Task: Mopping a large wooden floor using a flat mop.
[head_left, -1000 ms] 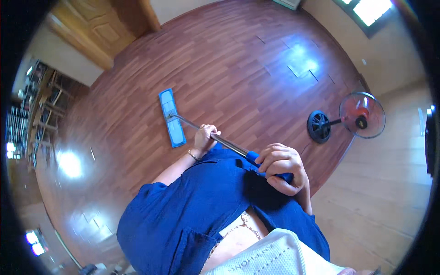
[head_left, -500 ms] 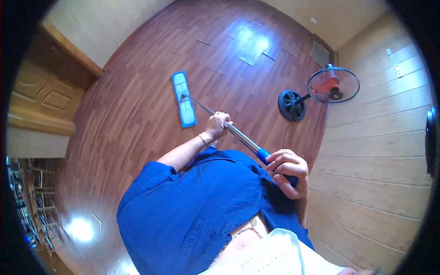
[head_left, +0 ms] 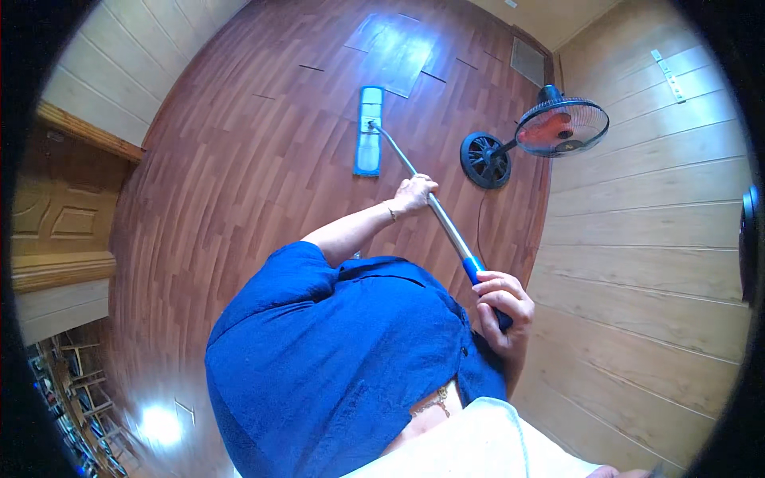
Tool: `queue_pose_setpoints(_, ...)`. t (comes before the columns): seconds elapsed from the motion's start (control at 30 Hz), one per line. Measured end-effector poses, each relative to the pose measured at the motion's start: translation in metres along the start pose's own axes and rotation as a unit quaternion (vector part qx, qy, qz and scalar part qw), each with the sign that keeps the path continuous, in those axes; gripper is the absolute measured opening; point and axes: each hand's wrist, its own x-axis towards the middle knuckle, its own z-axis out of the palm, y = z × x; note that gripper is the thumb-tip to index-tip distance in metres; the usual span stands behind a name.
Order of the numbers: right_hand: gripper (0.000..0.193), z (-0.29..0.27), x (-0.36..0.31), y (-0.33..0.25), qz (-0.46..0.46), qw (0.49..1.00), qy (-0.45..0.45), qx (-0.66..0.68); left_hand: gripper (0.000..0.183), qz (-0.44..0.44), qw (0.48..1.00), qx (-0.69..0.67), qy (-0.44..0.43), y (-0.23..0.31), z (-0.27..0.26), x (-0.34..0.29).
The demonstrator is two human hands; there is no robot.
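Observation:
A flat mop (head_left: 369, 151) with a blue-rimmed, pale rectangular head lies on the wood-patterned floor (head_left: 263, 183) ahead of me. Its metal pole slants from the head back toward my right side. My left hand (head_left: 414, 193) is wrapped round the middle of the pole, the arm stretched forward. Near my chest, my right hand (head_left: 506, 307) closes on the blue grip at the pole's upper end. The dark tip of that grip shows between its thumb and fingers.
A standing fan (head_left: 562, 127) with a round black base (head_left: 485, 160) is to the right of the mop head. Panelled wall (head_left: 637, 263) runs along the right. A wooden door (head_left: 68, 211) is at the left, and cluttered shelves (head_left: 84, 390) stand at the lower left.
The mop head has swung to the right and farther forward across the floor. My left hand moved forward and right with the pole; my right hand keeps its hold on the grip.

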Motion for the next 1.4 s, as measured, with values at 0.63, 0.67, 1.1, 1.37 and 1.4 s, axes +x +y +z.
queue_pose_setpoints(0.63, 0.036, -0.241, -0.136, 0.097, -0.279, 0.960, 0.007, -0.016, 0.033, 0.140, 0.986, 0.086, 0.020, 0.190, 0.188, 0.041)
queue_pose_setpoints(0.67, 0.036, -0.254, -0.143, 0.100, -0.294, 0.956, 0.005, -0.002, 0.032, 0.129, 0.987, 0.091, 0.024, 0.204, 0.193, 0.034)
queue_pose_setpoints(1.1, 0.034, -0.228, -0.134, 0.087, -0.427, 0.831, -0.214, 0.285, 0.026, -0.105, 0.963, 0.080, 0.235, 0.226, 0.188, -0.165)
queue_pose_setpoints(1.37, 0.031, -0.111, -0.157, 0.008, -0.449, 0.658, -0.457, 0.395, 0.030, -0.258, 0.879, 0.091, 0.390, 0.230, 0.178, -0.356)
queue_pose_setpoints(1.4, 0.031, -0.099, -0.153, 0.003, -0.458, 0.624, -0.490, 0.401, 0.030, -0.290, 0.865, 0.095, 0.397, 0.232, 0.181, -0.371)
